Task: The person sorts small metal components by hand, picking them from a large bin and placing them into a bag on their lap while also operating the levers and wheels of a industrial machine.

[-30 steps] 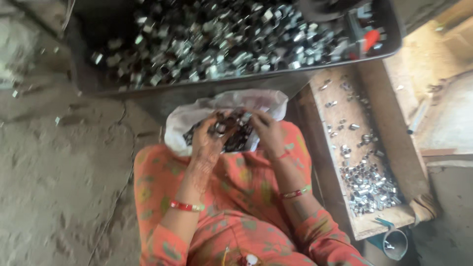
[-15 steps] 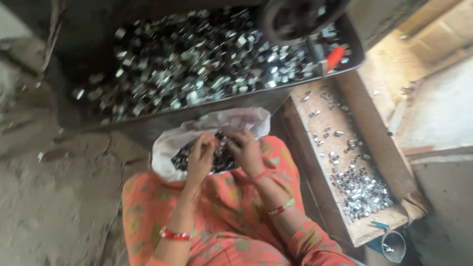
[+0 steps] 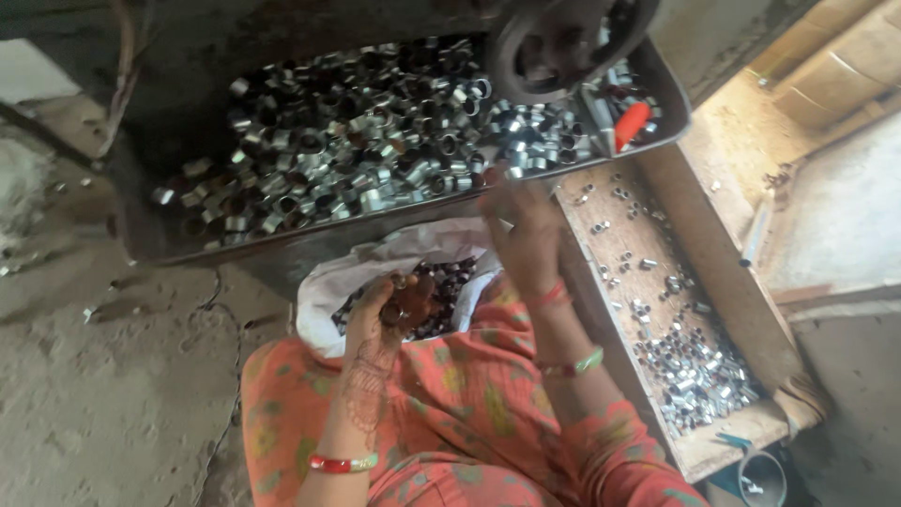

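Currently the left hand [image 3: 392, 310] is closed around several dark rings [image 3: 409, 302] just above the white bag [image 3: 394, 258] in the lap. Beyond the bag, the right hand [image 3: 524, 230], fingers spread, reaches the near rim of the metal tray [image 3: 282, 246] of silver bushings [image 3: 375, 131].

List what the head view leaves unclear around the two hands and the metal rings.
- Left hand: its dark piece is blurred; kind and grip unclear.
- Right hand: palm faces away, so any ring it holds is hidden.
- White bag: contents partly covered by the left hand.
- Round machine part: cut off by the top edge.
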